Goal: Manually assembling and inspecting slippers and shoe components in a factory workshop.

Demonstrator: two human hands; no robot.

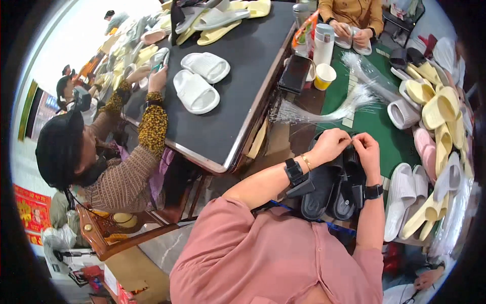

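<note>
My left hand [330, 147] and my right hand [368, 152] meet above the toe ends of a pair of black slippers. Their fingertips are pinched together, and whatever is between them is too small to make out. One black slipper [318, 195] lies below my left wrist; the other black slipper [344, 202] is beside it, close to my right wrist. Just beyond my hands, a bundle of thin clear plastic strands [324, 115] is spread over the green table top [400, 147]. Dark bands with small devices circle both my wrists.
Piled slippers [440, 111] in yellow, grey and pink line the right side. A white bottle [324, 43], paper cup [324, 76] and dark box [294, 73] stand ahead. White slippers [197, 91] lie on the black-topped table [243, 66]. Co-workers handle slippers at left and far side.
</note>
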